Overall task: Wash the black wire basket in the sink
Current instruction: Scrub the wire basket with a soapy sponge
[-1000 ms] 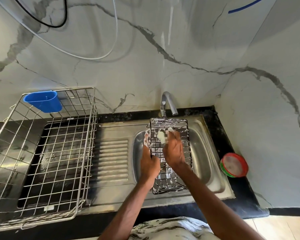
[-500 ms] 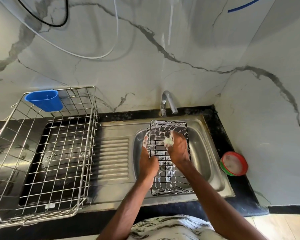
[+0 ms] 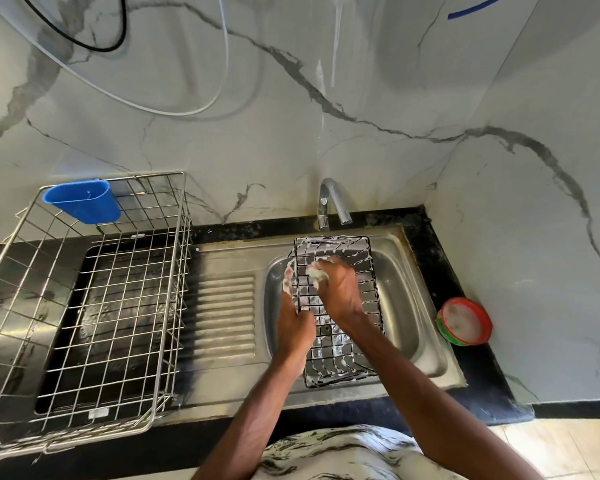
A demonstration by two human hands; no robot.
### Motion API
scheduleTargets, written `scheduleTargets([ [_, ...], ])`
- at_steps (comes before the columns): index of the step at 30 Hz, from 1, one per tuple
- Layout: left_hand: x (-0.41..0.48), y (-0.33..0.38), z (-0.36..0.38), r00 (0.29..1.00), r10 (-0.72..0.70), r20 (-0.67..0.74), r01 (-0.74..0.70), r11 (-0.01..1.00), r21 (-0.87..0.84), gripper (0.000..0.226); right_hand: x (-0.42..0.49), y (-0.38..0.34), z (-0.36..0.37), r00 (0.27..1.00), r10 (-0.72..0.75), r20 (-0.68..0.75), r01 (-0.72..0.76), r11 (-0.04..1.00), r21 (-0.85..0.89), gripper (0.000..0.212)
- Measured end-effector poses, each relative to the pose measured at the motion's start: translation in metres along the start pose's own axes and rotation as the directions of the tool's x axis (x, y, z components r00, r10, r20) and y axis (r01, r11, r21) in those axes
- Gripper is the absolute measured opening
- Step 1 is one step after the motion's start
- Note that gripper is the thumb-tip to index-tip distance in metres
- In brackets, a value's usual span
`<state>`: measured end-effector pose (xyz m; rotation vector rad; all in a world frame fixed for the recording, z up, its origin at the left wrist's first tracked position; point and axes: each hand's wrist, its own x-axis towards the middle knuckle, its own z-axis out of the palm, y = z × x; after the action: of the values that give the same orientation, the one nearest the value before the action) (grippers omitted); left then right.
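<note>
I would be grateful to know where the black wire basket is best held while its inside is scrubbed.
Probably the top wire of its long left wall, taken from the left, where the left hand grips it. The black wire basket lies lengthwise, open side up, in the sink, so that rim is exposed, leaving the inside free for the right hand and its scrub pad.

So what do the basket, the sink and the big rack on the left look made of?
The basket looks like thin metal wire with a black coating: dark rods show under white suds. The sink looks like brushed stainless steel, given its dull grey sheen and pressed drain ribs. The rack is bright silver wire, either chromed or bare steel; I cannot tell which.
</note>
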<state>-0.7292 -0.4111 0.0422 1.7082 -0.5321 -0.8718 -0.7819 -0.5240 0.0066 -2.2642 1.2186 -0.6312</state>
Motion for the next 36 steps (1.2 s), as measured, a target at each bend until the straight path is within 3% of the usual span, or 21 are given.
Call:
scheduleTargets([
  [3,-0.002,0.006,0.0,1.0,-0.01,0.01,0.011,0.998,-0.056,0.083,0.003,-0.015,0.002,0.988,-0.146,0.047,0.145,0.989,0.027,0.035],
  [7,0.008,-0.01,-0.007,0.999,-0.047,0.014,0.048,0.998,-0.042,0.092,0.001,0.0,0.012,0.981,-0.19,0.032,0.191,0.981,-0.032,0.03],
  [13,0.002,0.003,-0.008,0.986,-0.161,0.046,0.165,0.981,-0.105,0.098,-0.017,0.011,0.007,0.982,-0.137,0.129,0.147,0.986,-0.077,0.038],
  [18,0.001,-0.003,-0.008,0.991,-0.12,0.055,0.125,0.988,-0.088,0.098,-0.009,-0.001,0.002,0.971,-0.112,0.21,0.116,0.993,-0.009,0.048],
  [24,-0.007,0.007,-0.007,0.988,-0.125,0.088,0.13,0.99,-0.06,0.102,0.023,-0.007,-0.011,0.991,-0.095,0.099,0.095,0.995,0.006,0.04],
  [29,-0.002,0.002,-0.012,0.978,-0.203,0.044,0.206,0.975,-0.08,0.091,-0.013,0.003,0.003,0.945,-0.25,0.212,0.256,0.967,-0.001,0.04],
  [33,-0.004,0.012,-0.017,0.979,-0.201,0.019,0.201,0.969,-0.143,0.081,-0.047,0.015,0.007,0.918,-0.239,0.316,0.256,0.967,-0.014,0.04],
  [36,-0.004,0.002,-0.014,0.983,-0.184,0.004,0.183,0.976,-0.117,0.088,-0.037,0.016,0.0,0.909,-0.223,0.352,0.248,0.969,-0.026,0.043],
])
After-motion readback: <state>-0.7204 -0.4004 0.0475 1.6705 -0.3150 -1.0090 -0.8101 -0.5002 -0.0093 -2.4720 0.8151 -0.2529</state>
